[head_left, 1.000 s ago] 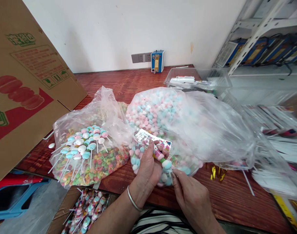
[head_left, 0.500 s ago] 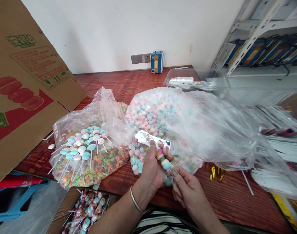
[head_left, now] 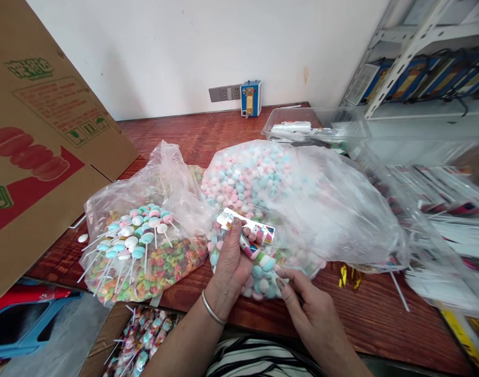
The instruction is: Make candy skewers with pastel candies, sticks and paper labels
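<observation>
Mid-frame, my left hand [head_left: 231,262] grips the candy skewer [head_left: 257,251] in its printed sleeve [head_left: 245,226], right hand [head_left: 302,296] pinches the stick end; I judge bagging underway, next needs sliding it fully in.

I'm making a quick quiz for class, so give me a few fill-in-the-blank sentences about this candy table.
1. The left hand wears a thin ____ at the wrist.
2. The candy skewer is held in a small printed wrapper by the left hand, with the ____ hand at its lower end.
3. The finished lollipops lie on top of a bag of ____-shaped candies.
4. The table top is made of ____.

Missing words: bracelet; right; ring; wood
</observation>
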Available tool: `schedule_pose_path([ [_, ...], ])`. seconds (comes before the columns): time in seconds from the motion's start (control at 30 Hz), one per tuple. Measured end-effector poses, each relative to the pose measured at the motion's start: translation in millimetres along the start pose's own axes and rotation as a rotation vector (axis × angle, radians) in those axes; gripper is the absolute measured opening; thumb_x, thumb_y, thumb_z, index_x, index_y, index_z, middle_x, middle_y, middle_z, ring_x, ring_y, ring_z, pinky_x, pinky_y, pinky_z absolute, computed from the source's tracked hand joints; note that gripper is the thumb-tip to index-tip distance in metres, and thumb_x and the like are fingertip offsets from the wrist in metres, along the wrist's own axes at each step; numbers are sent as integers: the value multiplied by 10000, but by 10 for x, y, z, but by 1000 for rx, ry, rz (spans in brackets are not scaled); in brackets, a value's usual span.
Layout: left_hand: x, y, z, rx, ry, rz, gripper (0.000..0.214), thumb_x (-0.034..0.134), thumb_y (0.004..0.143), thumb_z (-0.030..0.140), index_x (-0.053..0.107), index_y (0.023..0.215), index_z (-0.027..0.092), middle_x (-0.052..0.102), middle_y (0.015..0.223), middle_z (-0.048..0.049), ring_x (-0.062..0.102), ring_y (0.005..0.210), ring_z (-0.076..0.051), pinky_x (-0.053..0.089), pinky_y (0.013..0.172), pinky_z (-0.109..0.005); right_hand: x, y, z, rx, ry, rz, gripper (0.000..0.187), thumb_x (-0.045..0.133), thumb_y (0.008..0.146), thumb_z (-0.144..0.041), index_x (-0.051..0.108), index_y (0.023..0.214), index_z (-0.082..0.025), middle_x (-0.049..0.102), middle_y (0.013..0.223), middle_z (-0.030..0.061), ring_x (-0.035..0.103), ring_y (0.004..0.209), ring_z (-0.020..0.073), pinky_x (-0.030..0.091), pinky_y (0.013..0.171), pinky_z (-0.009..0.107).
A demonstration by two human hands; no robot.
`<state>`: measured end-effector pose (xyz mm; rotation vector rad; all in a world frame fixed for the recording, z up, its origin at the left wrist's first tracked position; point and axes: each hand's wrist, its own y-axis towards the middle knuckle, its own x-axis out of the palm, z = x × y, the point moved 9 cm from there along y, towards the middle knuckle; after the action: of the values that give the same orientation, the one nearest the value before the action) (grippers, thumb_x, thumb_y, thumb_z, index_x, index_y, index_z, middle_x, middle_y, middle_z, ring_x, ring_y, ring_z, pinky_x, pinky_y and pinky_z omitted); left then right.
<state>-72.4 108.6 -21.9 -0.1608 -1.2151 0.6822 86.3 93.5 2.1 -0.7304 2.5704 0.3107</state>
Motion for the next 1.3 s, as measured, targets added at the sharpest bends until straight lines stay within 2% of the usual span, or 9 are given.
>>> schedule_pose_path([
  [0.13,-28,-65,-171,-15,-14,21,217,692,821,310,562,770,145,481,576,51,470,491,-54,497,571,-199,-18,-41,-176,-229,-347,100,270,397,986,-274,627,889,-173,648,617,14,609,486,149,383,483,232],
  [0.3,-40,-200,-484,-113,34,6,275,682,814,399,592,816,140,536,621,20,527,531,-82,520,597,-229,51,32,-144,-192,-319,119,259,368,996,-266,594,917,-167,664,651,16,641,519,151,416,493,220],
  [0.43,-61,-108,-273,-44,-3,35,254,703,805,351,624,896,127,612,748,-21,614,662,-115,551,696,-268,31,30,-132,-163,-259,80,244,376,1001,-271,589,922,-180,662,669,2,648,542,141,425,507,210],
  [0.57,-49,21,-31,2,-10,18,138,661,849,253,616,898,132,522,625,47,509,504,-50,515,585,-201,41,-26,-186,-234,-322,67,287,367,1008,-265,581,839,-177,613,599,-7,597,476,131,388,474,219],
  [0.7,-7,-2,-152,-56,-60,-19,210,647,860,318,566,787,139,428,564,75,390,424,-18,450,491,-155,61,-34,-281,-345,-461,161,284,379,1004,-227,615,867,-146,628,618,21,596,512,146,390,525,246],
  [0.93,-70,-47,-291,-100,-51,60,250,655,842,381,573,817,146,481,600,49,466,472,-44,485,519,-180,23,-85,-355,-444,-663,272,200,509,955,-204,665,1045,-118,675,670,48,559,541,167,359,565,289],
  [1.07,-75,-21,-240,-89,-48,36,250,677,823,384,579,840,155,477,595,57,468,469,-44,488,523,-178,-24,-14,-91,-171,-170,122,224,494,955,-279,666,870,-165,613,595,20,524,511,135,362,517,247],
  [1.2,-51,-16,-232,-106,-61,-19,260,672,826,396,573,843,156,448,563,73,454,444,-36,474,506,-166,307,-41,295,433,742,-176,328,505,927,-464,579,767,-187,330,396,-111,231,300,53,266,353,188],
  [1.3,3,-27,-251,-142,-108,-79,264,679,822,391,565,845,154,431,552,83,427,423,-24,465,500,-156,473,-101,247,616,1128,-290,302,586,879,-446,594,748,-174,261,358,-147,132,262,24,305,335,180],
])
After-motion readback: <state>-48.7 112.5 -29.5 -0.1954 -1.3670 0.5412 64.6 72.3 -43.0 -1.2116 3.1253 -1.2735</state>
